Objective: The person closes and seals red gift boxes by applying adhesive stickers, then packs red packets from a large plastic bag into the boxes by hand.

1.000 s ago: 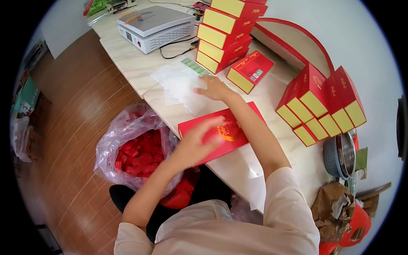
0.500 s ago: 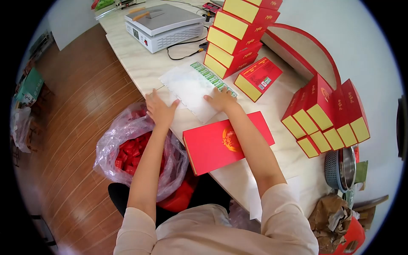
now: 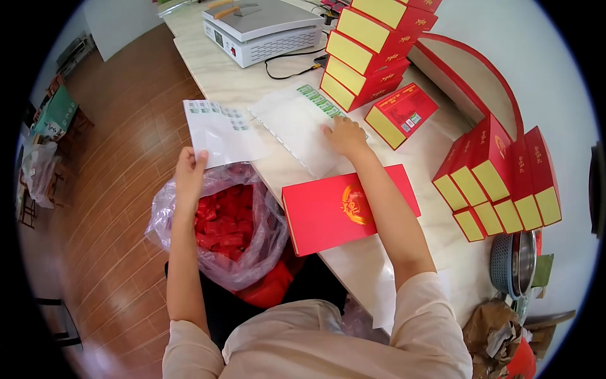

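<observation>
My left hand point(image 3: 190, 170) is closed on the near left edge of a white sticker sheet point(image 3: 224, 142), thumb on top. This sheet hangs partly off the table's left edge, with greenish printing along its far side. My right hand point(image 3: 348, 136) rests with fingers stretched over a second white sheet point(image 3: 293, 123) that lies on the table and bears a row of green labels point(image 3: 320, 101). Some of its fingertips are hard to make out. Below my right forearm lies a closed red box point(image 3: 341, 208) with a gold emblem. Under my left hand stands a clear plastic bag point(image 3: 265, 256) full of red packets point(image 3: 224, 221).
Red boxes with yellow sides form a tall stack point(image 3: 372, 47) and a lower group point(image 3: 495, 177). One single box point(image 3: 402, 114) lies between them. A white hot plate point(image 3: 264, 31) with wooden-handled tools stands at the back, its cable nearby. Bowls point(image 3: 514, 265) are at the right edge.
My left hand has lifted a sheet off the other one and moved it left, past the table edge. My right hand has stayed on the sheet below. The whole view has shifted slightly.
</observation>
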Available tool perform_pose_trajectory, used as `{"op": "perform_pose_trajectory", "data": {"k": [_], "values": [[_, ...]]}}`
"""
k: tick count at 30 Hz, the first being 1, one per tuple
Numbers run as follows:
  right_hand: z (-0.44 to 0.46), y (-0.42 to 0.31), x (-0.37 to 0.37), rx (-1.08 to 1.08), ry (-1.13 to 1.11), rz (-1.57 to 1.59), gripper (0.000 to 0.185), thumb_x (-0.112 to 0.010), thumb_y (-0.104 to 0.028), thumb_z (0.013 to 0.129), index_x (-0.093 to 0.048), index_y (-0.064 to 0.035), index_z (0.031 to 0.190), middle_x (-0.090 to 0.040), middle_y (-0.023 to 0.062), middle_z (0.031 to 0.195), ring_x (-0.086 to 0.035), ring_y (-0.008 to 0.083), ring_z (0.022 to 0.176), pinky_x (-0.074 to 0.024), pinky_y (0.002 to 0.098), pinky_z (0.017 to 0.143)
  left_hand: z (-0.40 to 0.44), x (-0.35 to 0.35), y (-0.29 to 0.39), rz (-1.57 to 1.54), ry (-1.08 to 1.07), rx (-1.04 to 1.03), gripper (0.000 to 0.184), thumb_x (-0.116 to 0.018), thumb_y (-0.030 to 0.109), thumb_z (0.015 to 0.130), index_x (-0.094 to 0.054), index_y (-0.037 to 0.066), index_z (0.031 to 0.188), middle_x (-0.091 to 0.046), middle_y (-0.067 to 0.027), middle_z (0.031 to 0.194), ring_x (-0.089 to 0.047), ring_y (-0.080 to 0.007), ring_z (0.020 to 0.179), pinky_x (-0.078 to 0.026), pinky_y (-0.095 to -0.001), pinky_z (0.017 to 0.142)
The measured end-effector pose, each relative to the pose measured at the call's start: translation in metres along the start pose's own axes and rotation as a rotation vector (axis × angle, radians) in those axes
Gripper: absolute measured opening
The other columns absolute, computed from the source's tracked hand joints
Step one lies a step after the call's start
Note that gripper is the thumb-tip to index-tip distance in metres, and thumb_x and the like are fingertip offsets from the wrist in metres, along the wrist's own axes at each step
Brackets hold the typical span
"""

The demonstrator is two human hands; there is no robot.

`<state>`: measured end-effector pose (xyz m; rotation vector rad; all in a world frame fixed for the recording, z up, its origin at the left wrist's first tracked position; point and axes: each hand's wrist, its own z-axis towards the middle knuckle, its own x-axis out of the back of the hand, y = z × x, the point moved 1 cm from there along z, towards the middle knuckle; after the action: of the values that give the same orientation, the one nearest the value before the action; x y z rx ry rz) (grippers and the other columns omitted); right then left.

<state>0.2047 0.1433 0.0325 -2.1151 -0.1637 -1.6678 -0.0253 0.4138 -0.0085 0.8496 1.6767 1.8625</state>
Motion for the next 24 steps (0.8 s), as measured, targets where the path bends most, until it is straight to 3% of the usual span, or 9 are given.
{"op": "perform_pose_trajectory", "data": {"k": [2,7,11,13,14,16,18,20,24], "values": [[-0.005,-0.008,0.008,0.133,0.09,0.121,0.073,-0.056,-0.049,0.09,-0.037,-0.0016,0.142,-0.038,0.0248,0.144,-0.037,0.0341,0.136,-0.0302,0.0461,0.11,-0.013,0.004,0.031,-0.215,-0.135,-0.108,0.016,-0.057,0.02,0.097,-0.052,0.005,0.098,-0.063,-0.0029,0.092,-0.056,-0.0066,0.086,-0.046,-0.023,0.079],[-0.032,-0.048,0.011,0.554,0.148,1.127,0.083,-0.074,-0.043,0.08,-0.036,-0.0025,0.141,-0.05,0.0215,0.133,-0.047,0.0292,0.127,-0.0383,0.04,0.103,-0.037,-0.008,0.082,-0.449,-0.395,-0.135,0.017,-0.051,0.02,0.1,-0.05,0.008,0.111,-0.06,-0.0001,0.106,-0.055,-0.0073,0.097,-0.043,-0.0254,0.089],[-0.046,-0.054,0.024,0.728,0.209,0.985,0.07,-0.066,-0.032,0.09,-0.032,-0.0049,0.144,-0.06,0.0135,0.121,-0.056,0.0231,0.114,-0.0407,0.035,0.099,-0.036,-0.026,0.103,-0.531,-0.521,-0.006,0.02,-0.05,0.019,0.1,-0.05,0.007,0.115,-0.06,-0.0022,0.111,-0.056,-0.0082,0.099,-0.045,-0.0253,0.088],[-0.053,-0.051,0.034,0.619,-0.266,1.215,0.069,-0.069,-0.024,0.088,-0.032,-0.0039,0.143,-0.064,0.0114,0.11,-0.06,0.0172,0.102,-0.0463,0.0305,0.088,-0.015,-0.031,0.091,-0.5,-0.527,0.008,0.023,-0.05,0.02,0.1,-0.05,0.006,0.117,-0.059,-0.0032,0.112,-0.058,-0.0087,0.096,-0.046,-0.026,0.086],[-0.054,-0.05,0.032,0.613,-0.266,1.219,0.069,-0.069,-0.024,0.088,-0.032,-0.0039,0.143,-0.064,0.0114,0.11,-0.06,0.0172,0.102,-0.0463,0.0305,0.088,-0.001,-0.034,0.077,-0.472,-0.533,0.024,0.025,-0.05,0.02,0.1,-0.05,0.006,0.12,-0.059,-0.0042,0.113,-0.059,-0.0092,0.093,-0.048,-0.0266,0.083],[-0.051,-0.047,0.025,0.59,-0.186,1.334,0.056,-0.061,-0.009,0.091,-0.034,-0.004,0.14,-0.065,0.0056,0.094,-0.06,0.0109,0.085,-0.0465,0.0268,0.078,0.014,-0.042,0.06,-0.438,-0.466,0.063,0.04,-0.053,0.024,0.098,-0.04,0.006,0.132,-0.056,-0.0077,0.118,-0.06,-0.0118,0.089,-0.05,-0.0296,0.077],[-0.042,-0.045,0.018,0.597,-0.056,1.328,0.051,-0.059,-0.006,0.091,-0.035,-0.0036,0.136,-0.064,0.0064,0.091,-0.059,0.0116,0.083,-0.0462,0.0275,0.076,-0.007,-0.064,0.083,-0.571,-0.02,0.162,0.058,-0.057,0.028,0.097,-0.024,0.009,0.141,-0.053,-0.0116,0.123,-0.06,-0.016,0.093,-0.052,-0.0321,0.078],[-0.032,-0.04,0.015,0.607,0.076,1.318,0.046,-0.057,-0.002,0.091,-0.037,-0.0033,0.132,-0.063,0.0073,0.089,-0.058,0.0122,0.08,-0.046,0.0283,0.073,-0.014,-0.087,0.074,-0.699,-0.068,0.07,0.078,-0.063,0.025,0.093,-0.008,0.013,0.146,-0.049,-0.0141,0.128,-0.056,-0.022,0.11,-0.05,-0.0349,0.089],[-0.027,-0.035,0.013,0.576,0.29,1.082,0.038,-0.055,0.0,0.092,-0.038,-0.0044,0.125,-0.064,0.0093,0.099,-0.058,0.0117,0.092,-0.0457,0.025,0.079,-0.032,-0.113,0.072,-0.402,-0.207,-0.101,0.067,-0.068,0.01,0.087,-0.03,0.01,0.143,-0.052,-0.0131,0.127,-0.054,-0.0194,0.113,-0.048,-0.0321,0.092]]}}
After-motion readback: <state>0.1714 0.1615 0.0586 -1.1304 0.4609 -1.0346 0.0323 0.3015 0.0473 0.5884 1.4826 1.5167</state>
